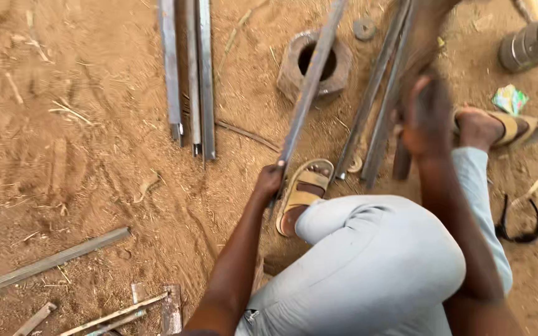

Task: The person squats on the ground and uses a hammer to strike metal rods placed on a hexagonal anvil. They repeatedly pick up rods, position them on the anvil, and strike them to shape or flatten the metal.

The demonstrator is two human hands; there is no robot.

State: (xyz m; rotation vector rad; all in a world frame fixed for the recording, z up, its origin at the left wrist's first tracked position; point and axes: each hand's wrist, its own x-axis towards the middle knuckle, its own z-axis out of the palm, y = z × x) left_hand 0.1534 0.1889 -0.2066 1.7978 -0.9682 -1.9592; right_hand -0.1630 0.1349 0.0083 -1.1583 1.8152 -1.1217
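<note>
- Your left hand [270, 179] is closed around the low end of a long metal bar [309, 84], just beside your sandal [303, 194].
- Your right hand [426, 118] is blurry; you grip a dark handle [401, 163].
- The hollow block [314, 62] behind the bar looks dark inside.

— What sort of place is this?

— An open-air metal workshop, by the look of it, with the work done straight on the ground. The floor is bare reddish dirt [82, 155], strewn with dry straw and scraps.

— And what points to metalwork?

— Long steel bars [188, 74] lie side by side on the earth, with more lengths [375, 93] further right. Short offcuts [151, 305] sit near the bottom edge, beside a flat strip [48, 262]. There is also a heavy rusty hexagonal nut [314, 62] and a small washer [363, 28].

— Anything else?

— A ribbed metal can [533, 40] at the top right, and dark goggles [519, 225] dropped on the dirt. The person squats in sandals [303, 193].
</note>
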